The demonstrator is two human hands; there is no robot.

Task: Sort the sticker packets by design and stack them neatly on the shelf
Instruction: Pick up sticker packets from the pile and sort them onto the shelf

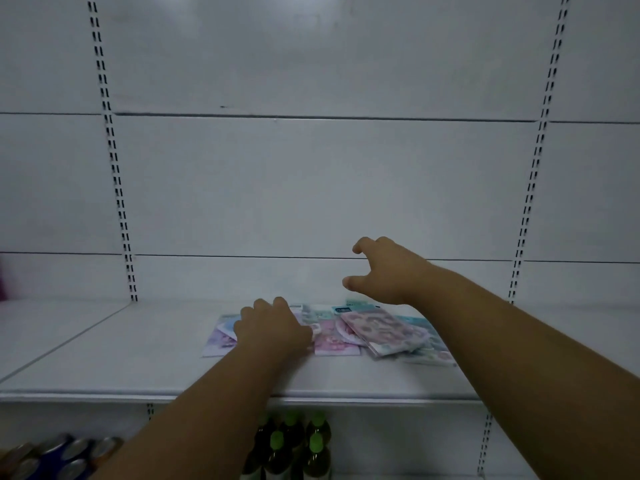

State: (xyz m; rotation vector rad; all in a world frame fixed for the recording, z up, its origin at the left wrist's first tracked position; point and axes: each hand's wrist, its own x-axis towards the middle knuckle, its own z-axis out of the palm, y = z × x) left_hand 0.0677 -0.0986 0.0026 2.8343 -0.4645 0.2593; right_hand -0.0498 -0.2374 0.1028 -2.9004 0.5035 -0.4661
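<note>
Packets (332, 332) lie jumbled mid-shelf (104, 358), our left hand (273, 329) resting curled on their left end, right hand (384, 271) hovering above them loosely spread and empty, so we should lift matching designs singly.

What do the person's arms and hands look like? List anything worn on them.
Both forearms are bare as far as the frame shows: no sleeves, gloves, watch or bracelet in view. The left hand and right hand show no rings on the fingers that can be seen, though the picture is dim and slightly blurred, so small details could be missed.
</note>
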